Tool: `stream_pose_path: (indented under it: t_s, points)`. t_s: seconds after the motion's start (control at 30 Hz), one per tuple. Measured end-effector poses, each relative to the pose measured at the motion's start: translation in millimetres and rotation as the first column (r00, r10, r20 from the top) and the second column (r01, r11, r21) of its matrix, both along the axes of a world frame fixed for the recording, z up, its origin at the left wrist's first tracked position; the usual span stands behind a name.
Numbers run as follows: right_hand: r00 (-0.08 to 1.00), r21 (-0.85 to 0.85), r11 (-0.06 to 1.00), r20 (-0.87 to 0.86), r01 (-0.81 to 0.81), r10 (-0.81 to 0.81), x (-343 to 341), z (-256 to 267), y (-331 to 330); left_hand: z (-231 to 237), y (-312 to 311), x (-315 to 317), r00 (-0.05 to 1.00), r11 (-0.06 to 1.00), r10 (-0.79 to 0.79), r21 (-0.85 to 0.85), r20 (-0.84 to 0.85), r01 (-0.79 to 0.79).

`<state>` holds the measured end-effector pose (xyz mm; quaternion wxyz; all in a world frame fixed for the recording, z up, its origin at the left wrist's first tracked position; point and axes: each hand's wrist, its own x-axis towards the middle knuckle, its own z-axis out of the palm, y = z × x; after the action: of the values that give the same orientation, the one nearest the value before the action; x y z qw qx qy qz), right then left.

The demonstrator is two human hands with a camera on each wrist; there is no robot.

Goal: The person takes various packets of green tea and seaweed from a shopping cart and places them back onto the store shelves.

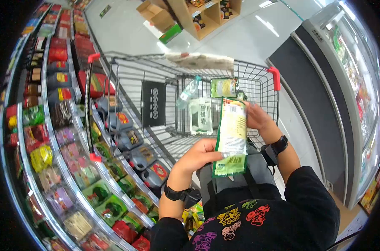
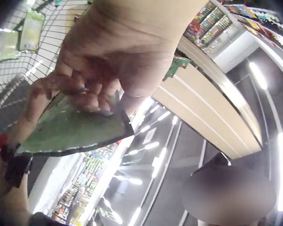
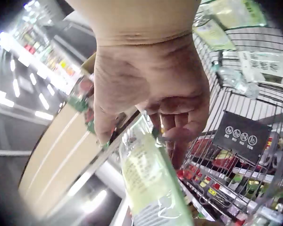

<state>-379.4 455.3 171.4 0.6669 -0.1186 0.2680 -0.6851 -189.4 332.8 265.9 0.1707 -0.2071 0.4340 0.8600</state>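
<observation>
A long green-and-yellow food packet (image 1: 231, 131), printed with a barcode and small text, is held between both hands above the near side of a shopping cart (image 1: 274, 78). My left hand (image 1: 201, 155) grips its lower end, the thumb lying on the front. In the left wrist view, the fingers of that hand curl at the edge of the green packet (image 2: 80, 127). My right hand (image 1: 257, 117) holds the packet by its upper right edge. From the right wrist, the thumb and fingers sit on either side of the clear, shiny end of the packet (image 3: 148, 174).
Inside the cart lie a white packet (image 1: 201, 117), a clear plastic bottle (image 1: 188, 94) and a green-yellow packet (image 1: 223, 88). A black sign (image 1: 153, 103) hangs on its left side. Stocked shelves (image 1: 68, 138) line the left; a freezer cabinet (image 1: 315, 83) stands right.
</observation>
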Motion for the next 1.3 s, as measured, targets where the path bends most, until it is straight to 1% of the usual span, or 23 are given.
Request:
stream_pose_path:
  t_s: [0.03, 0.17, 0.27, 0.3, 0.33, 0.4, 0.47, 0.5, 0.6, 0.63, 0.67, 0.73, 0.77, 0.8, 0.83, 0.87, 0.9, 0.93, 0.97, 1.03, 1.07, 1.1, 1.3]
  points:
    - [1.000, -0.046, 0.999, 0.016, -0.019, 0.020, 7.9, 6.0, 3.9, 9.5, 7.2, 12.1, 1.000, 1.000, -0.018, -0.012, -0.010, 0.018]
    - [0.904, -0.094, 0.910, -0.195, -0.403, 0.380, 41.9, 11.3, 22.3, 33.6, 60.7, 81.0, 0.997, 0.995, 0.042, -0.090, -0.066, -0.047]
    - [0.812, -0.078, 0.849, -0.349, -0.522, 0.468, 93.9, 20.8, 45.9, 32.3, 120.1, 160.8, 0.977, 0.980, 0.193, -0.033, -0.092, -0.197]
    - [0.720, -0.102, 0.764, -0.432, -0.637, 0.542, 111.8, 22.8, 52.8, 29.9, 143.2, 189.7, 0.972, 0.976, 0.217, -0.015, -0.089, -0.219]
    - [0.625, -0.123, 0.645, -0.437, -0.754, 0.647, 135.5, 21.0, 63.3, 28.3, 172.7, 216.9, 0.940, 0.946, 0.325, 0.046, -0.100, -0.322]
    - [0.438, -0.093, 0.432, -0.316, -0.897, 0.842, 188.6, 28.5, 89.7, 41.1, 227.9, 263.2, 0.859, 0.845, 0.510, 0.214, -0.049, -0.490]
    - [0.299, -0.120, 0.274, -0.359, -0.954, 0.884, 237.8, 20.9, 108.7, 47.9, 267.9, 300.5, 0.836, 0.835, 0.548, 0.083, -0.038, -0.544]
    - [0.186, -0.051, 0.179, -0.345, -0.983, 0.920, 260.2, 16.3, 118.4, 57.9, 286.4, 317.2, 0.830, 0.830, 0.557, 0.013, -0.025, -0.557]
    - [0.037, 0.031, 0.049, -0.310, -0.998, 0.950, 303.7, 59.9, 133.6, 111.3, 320.9, 341.4, 0.771, 0.752, 0.628, -0.172, -0.106, -0.637]
    - [0.037, 0.007, 0.042, -0.358, -0.999, 0.933, 310.6, 76.6, 135.4, 121.4, 330.5, 346.0, 0.743, 0.701, 0.651, -0.253, -0.158, -0.667]
    - [0.069, -0.016, 0.069, -0.413, -0.998, 0.908, 314.7, 85.8, 139.8, 133.7, 343.5, 351.2, 0.702, 0.584, 0.663, -0.407, -0.260, -0.702]
    - [0.070, 0.013, 0.088, -0.494, -0.996, 0.867, 317.0, 112.1, 146.8, 163.9, 365.4, 361.3, 0.635, 0.264, 0.631, -0.647, -0.445, -0.715]
    - [0.033, -0.005, 0.037, -0.583, -0.999, 0.812, 316.3, 124.2, 149.4, 190.0, 379.0, 368.2, 0.608, 0.179, 0.640, -0.679, -0.469, -0.712]
    - [-0.001, -0.020, -0.019, -0.660, -1.000, 0.751, 310.2, 139.9, 147.4, 212.0, 388.0, 377.4, 0.601, 0.062, 0.519, -0.674, -0.608, -0.736]
    - [-0.035, -0.026, -0.080, -0.734, -0.996, 0.678, 305.8, 155.2, 141.3, 233.0, 397.1, 386.5, 0.525, 0.090, 0.447, -0.547, -0.725, -0.832]
    - [-0.021, -0.016, -0.056, -0.803, -0.998, 0.595, 300.6, 178.6, 140.9, 257.3, 410.4, 389.2, 0.369, 0.192, 0.438, -0.316, -0.819, -0.929]
    - [-0.023, -0.005, -0.049, -0.830, -0.999, 0.557, 290.1, 196.2, 134.4, 275.9, 416.7, 388.3, 0.268, 0.141, 0.276, -0.236, -0.923, -0.961]
    - [-0.023, 0.005, -0.038, -0.857, -0.999, 0.515, 277.5, 209.1, 130.1, 296.9, 424.4, 388.3, 0.236, 0.148, 0.192, -0.210, -0.953, -0.966]
    - [0.037, -0.037, 0.011, -0.836, -0.999, 0.548, 266.7, 218.4, 130.5, 311.1, 431.2, 387.8, 0.201, 0.162, 0.123, -0.181, -0.972, -0.970]
    - [0.160, -0.139, 0.080, -0.837, -0.987, 0.524, 241.7, 225.5, 124.7, 327.6, 440.4, 382.5, 0.155, 0.163, 0.054, -0.144, -0.987, -0.976]
    - [0.193, -0.117, 0.163, -0.781, -0.980, 0.595, 227.0, 224.0, 128.7, 331.7, 443.2, 378.3, 0.136, 0.159, 0.036, -0.129, -0.990, -0.979]
    - [0.230, -0.149, 0.184, -0.771, -0.972, 0.594, 217.0, 221.5, 131.6, 334.3, 446.0, 374.1, 0.127, 0.153, 0.025, -0.122, -0.992, -0.981]
    - [0.468, -0.201, 0.431, -0.523, -0.880, 0.712, 178.4, 181.5, 161.2, 338.1, 456.7, 343.0, 0.086, 0.080, 0.061, -0.081, -0.994, -0.993]
